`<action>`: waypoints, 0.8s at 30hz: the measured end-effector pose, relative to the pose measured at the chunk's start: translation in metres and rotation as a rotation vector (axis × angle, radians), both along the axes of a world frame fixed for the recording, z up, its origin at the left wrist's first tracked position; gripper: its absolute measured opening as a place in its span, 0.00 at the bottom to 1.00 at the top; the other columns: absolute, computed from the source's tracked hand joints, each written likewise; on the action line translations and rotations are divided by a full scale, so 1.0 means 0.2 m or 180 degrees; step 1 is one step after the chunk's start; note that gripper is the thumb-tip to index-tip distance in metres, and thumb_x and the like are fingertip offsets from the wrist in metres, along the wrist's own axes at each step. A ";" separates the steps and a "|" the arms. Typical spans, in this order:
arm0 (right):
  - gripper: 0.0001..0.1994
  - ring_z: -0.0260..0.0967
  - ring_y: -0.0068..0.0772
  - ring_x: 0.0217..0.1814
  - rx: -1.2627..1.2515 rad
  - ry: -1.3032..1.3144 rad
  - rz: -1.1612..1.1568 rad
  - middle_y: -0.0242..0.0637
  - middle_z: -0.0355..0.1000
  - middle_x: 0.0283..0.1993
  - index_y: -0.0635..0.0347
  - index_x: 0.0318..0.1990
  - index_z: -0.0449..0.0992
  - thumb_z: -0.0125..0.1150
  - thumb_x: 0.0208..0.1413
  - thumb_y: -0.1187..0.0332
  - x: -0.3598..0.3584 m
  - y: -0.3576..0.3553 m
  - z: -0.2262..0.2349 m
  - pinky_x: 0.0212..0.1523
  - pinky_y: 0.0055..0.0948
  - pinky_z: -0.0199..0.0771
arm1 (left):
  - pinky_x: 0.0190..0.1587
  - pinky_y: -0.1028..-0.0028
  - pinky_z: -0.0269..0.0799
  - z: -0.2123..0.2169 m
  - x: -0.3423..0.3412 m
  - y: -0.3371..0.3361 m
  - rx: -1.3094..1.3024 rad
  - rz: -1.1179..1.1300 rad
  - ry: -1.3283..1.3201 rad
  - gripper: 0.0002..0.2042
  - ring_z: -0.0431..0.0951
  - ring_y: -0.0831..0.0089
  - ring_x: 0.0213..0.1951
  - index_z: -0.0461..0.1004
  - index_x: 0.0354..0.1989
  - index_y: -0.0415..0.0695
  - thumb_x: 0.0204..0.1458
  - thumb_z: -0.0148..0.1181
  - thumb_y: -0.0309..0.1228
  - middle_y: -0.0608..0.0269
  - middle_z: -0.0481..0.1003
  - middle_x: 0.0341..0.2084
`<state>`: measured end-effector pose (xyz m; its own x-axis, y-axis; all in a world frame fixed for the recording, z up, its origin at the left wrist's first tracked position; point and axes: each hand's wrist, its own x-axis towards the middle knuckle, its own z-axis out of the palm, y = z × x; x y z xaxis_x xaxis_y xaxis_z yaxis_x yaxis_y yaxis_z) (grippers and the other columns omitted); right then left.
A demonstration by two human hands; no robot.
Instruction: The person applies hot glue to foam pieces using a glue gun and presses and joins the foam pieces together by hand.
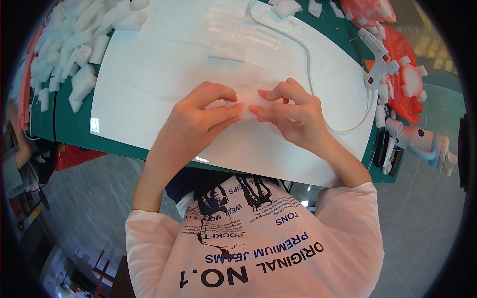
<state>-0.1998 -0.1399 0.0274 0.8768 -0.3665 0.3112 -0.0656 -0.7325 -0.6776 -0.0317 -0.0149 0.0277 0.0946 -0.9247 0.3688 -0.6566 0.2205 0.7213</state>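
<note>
Above the white board (149,99), my two hands face each other with their fingertips close together. My left hand (201,111) is closed, its thumb and fingers drawn into a pinch. Opposite it, my right hand (293,111) is bent into a pinch as well. Something pale may lie between the fingertips, but against the white board I cannot make it out. Just beyond the hands, a flat white foam rectangle (227,50) rests on the board, touched by neither.
Loose white foam pieces (82,42) heap up at the far left. At the right sit a white glue gun (378,54), its white cord (309,64) curving over the board, and a red plastic bag (405,69) with foam. A handled tumbler (422,144) is beside a black case (381,148).
</note>
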 end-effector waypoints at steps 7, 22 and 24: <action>0.06 0.60 0.24 0.26 -0.0078 -0.0267 -0.0096 0.27 0.64 0.24 0.52 0.24 0.79 0.68 0.38 0.77 -0.01 0.01 -0.05 0.22 0.20 0.65 | 0.33 0.74 0.72 0.01 -0.03 0.01 0.0087 0.0074 0.0064 0.09 0.74 0.68 0.34 0.77 0.29 0.40 0.36 0.65 0.21 0.63 0.73 0.31; 0.10 0.57 0.28 0.26 -0.0546 -0.0438 -0.0064 0.30 0.68 0.29 0.55 0.29 0.78 0.65 0.36 0.80 -0.03 0.03 -0.10 0.23 0.22 0.63 | 0.34 0.73 0.71 0.01 -0.06 0.03 0.0075 0.0184 -0.0090 0.10 0.74 0.66 0.35 0.77 0.31 0.39 0.37 0.63 0.19 0.62 0.73 0.31; 0.13 0.57 0.29 0.27 -0.0671 -0.0460 0.0002 0.31 0.69 0.32 0.56 0.31 0.78 0.64 0.35 0.82 -0.03 0.03 -0.11 0.23 0.23 0.62 | 0.35 0.73 0.71 0.01 -0.07 0.03 0.0105 0.0217 -0.0131 0.09 0.74 0.66 0.35 0.77 0.31 0.39 0.38 0.63 0.20 0.62 0.72 0.31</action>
<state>-0.2062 -0.1343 0.0056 0.8179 -0.2797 0.5028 0.0212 -0.8587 -0.5121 -0.0453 -0.0081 0.0291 0.1430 -0.9284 0.3430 -0.6986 0.1508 0.6995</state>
